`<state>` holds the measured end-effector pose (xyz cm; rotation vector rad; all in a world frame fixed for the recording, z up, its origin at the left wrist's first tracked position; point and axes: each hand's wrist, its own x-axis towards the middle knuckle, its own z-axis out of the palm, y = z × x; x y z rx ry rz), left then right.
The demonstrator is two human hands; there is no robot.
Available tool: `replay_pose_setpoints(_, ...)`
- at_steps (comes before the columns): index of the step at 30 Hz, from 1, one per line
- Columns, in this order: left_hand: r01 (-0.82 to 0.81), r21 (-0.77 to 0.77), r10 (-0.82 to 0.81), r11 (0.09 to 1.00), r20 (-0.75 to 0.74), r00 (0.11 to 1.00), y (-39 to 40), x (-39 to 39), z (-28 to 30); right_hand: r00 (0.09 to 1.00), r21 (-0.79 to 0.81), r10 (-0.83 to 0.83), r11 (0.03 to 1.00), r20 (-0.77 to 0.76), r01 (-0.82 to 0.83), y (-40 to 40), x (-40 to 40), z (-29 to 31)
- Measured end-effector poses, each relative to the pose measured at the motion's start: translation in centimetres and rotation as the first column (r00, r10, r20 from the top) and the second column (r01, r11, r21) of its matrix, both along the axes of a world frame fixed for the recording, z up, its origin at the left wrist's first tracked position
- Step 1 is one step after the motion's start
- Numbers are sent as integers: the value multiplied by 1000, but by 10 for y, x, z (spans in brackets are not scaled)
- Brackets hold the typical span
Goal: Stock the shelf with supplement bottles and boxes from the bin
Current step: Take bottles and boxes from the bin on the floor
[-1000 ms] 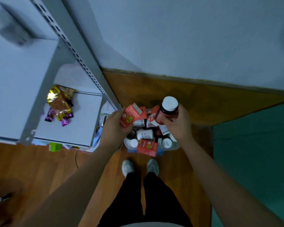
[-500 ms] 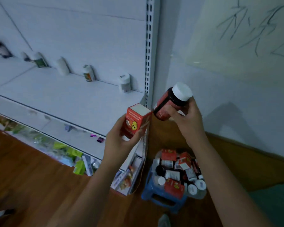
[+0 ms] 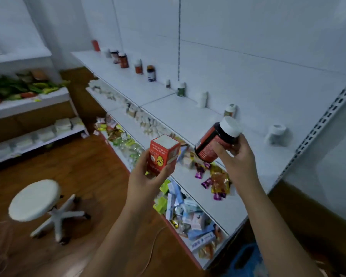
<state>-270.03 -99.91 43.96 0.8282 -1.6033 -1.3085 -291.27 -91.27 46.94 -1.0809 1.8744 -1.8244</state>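
Note:
My left hand (image 3: 146,176) grips an orange supplement box (image 3: 162,153) upright in front of the shelf unit. My right hand (image 3: 237,156) holds a dark bottle (image 3: 214,142) with a red label and white cap, tilted to the right. Both are held in the air just in front of the white top shelf (image 3: 180,114). Several bottles stand in a row along that shelf's back wall, among them a white one (image 3: 277,133) at the right end. Only a blue corner of the bin's stand (image 3: 246,260) shows at the bottom right.
Lower shelves hold small white boxes, candy wrappers (image 3: 218,180) and blue packets (image 3: 190,208). A white round stool (image 3: 35,199) stands on the wooden floor at the left. Another shelf unit with green packets (image 3: 22,86) stands at the far left. A slotted upright (image 3: 316,128) bounds the shelf on the right.
Both hands lifted the box and the bottle out of the bin and up to shelf height. My view swung from the bin on the floor to the shelf row.

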Motion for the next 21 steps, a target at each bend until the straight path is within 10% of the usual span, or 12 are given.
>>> replay_pose_setpoints(21, -304, -17, 301, 953, 190, 934, -308, 86, -9, 953, 36, 294, 954, 73, -297, -385, 73, -17)
